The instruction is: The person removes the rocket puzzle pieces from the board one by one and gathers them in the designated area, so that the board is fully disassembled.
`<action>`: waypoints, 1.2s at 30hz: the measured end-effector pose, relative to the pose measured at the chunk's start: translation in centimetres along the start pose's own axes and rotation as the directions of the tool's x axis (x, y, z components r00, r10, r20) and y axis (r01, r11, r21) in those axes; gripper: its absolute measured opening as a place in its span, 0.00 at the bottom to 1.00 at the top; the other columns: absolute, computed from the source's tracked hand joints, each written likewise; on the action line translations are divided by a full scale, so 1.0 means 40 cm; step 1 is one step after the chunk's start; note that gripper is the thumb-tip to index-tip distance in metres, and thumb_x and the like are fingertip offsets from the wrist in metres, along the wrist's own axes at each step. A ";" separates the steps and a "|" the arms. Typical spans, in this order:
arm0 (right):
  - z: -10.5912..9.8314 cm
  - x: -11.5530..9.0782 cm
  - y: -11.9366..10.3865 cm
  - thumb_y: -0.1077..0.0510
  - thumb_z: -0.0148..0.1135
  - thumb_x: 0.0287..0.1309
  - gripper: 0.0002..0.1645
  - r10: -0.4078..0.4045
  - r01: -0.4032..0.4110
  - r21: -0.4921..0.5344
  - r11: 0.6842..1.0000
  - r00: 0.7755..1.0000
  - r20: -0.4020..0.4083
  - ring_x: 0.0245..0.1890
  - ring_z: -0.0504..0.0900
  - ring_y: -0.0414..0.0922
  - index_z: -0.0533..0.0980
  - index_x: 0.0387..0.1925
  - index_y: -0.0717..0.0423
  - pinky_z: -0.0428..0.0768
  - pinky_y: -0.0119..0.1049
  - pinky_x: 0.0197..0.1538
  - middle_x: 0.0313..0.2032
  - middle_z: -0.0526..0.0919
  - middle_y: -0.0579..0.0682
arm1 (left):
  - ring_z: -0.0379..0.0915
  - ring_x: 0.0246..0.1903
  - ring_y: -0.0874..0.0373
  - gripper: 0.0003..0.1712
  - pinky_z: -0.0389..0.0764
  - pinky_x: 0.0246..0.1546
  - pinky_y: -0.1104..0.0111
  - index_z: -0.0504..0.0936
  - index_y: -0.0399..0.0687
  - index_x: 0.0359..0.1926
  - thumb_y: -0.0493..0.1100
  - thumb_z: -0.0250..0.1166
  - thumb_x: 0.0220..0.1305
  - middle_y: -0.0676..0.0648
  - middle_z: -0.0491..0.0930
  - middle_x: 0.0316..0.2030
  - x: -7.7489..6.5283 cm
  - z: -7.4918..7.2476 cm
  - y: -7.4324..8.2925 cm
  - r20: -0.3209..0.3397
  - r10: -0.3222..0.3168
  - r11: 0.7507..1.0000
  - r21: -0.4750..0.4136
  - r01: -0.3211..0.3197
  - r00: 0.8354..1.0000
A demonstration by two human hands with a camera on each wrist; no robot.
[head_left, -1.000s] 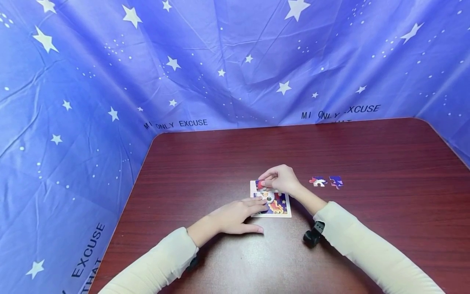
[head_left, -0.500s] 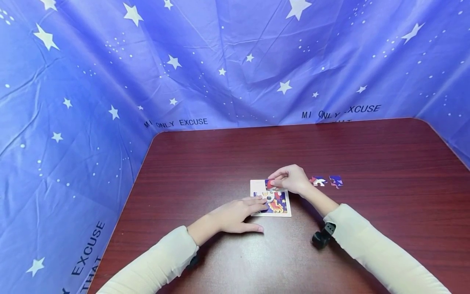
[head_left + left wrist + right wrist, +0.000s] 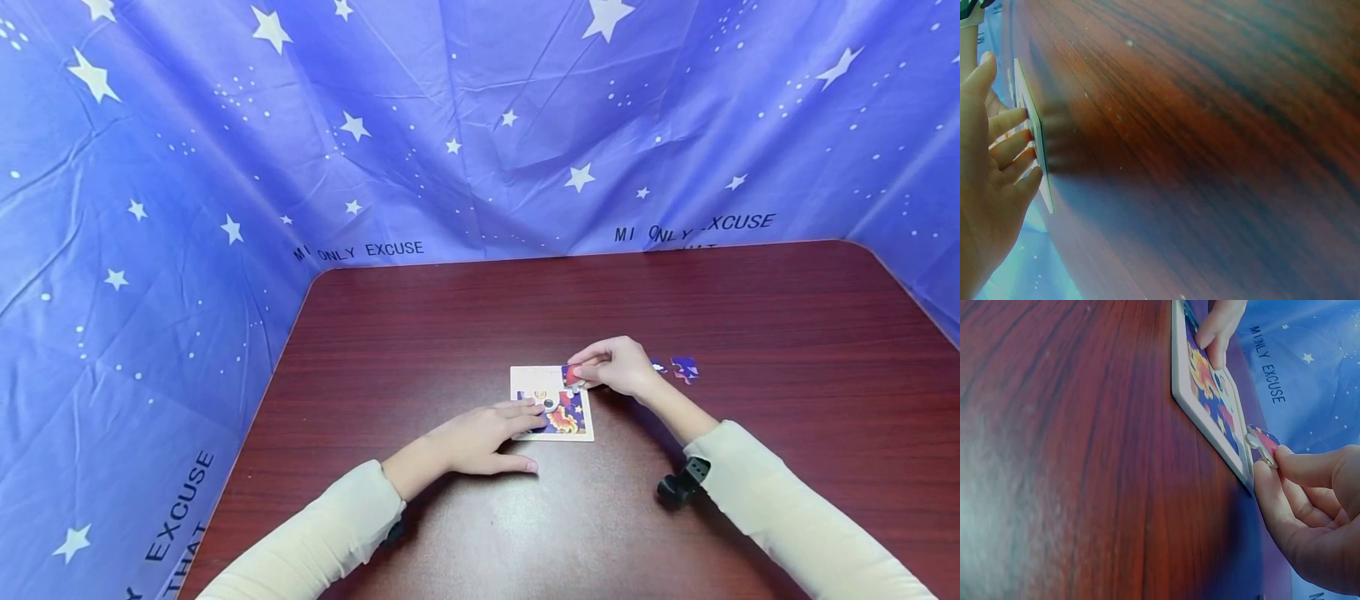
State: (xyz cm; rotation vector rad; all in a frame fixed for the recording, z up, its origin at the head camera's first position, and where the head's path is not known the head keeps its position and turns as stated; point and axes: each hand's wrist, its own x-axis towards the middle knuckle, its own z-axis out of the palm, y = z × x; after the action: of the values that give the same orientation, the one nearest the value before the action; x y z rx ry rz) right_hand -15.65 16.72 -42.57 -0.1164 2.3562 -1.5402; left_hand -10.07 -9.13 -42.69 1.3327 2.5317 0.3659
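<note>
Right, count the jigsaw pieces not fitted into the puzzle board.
3: a red-and-blue piece in the right hand, by the puzzle board; a mostly hidden piece on the table behind that hand; a purple-blue piece farther right. More may be hidden.

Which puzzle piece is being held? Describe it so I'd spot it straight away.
On the dark red wooden table, find the small pale-framed puzzle board that the left hand rests on. At its far right corner, the right hand holds a red-and-purple puzzle piece. Unlike the loose pieces lying on the table farther right, it is the one pinched in a hand.
</note>
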 end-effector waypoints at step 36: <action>-0.088 -0.003 0.029 0.61 0.68 0.52 0.03 -0.259 0.130 -0.533 0.836 0.950 -0.175 0.22 0.76 0.34 0.85 0.28 0.58 0.70 0.29 0.27 0.23 0.87 0.52 | 0.53 0.74 0.60 0.38 0.59 0.74 0.66 0.66 0.55 0.69 0.67 0.55 0.64 0.53 0.61 0.72 -0.002 -0.006 0.006 0.013 -0.023 1.000 -0.008 0.024 1.000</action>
State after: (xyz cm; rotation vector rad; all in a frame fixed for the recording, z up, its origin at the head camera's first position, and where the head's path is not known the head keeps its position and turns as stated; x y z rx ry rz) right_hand -16.50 20.31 -42.30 -0.3201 2.9903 -0.9927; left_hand -9.93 -9.08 -42.38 1.2973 2.5308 0.3610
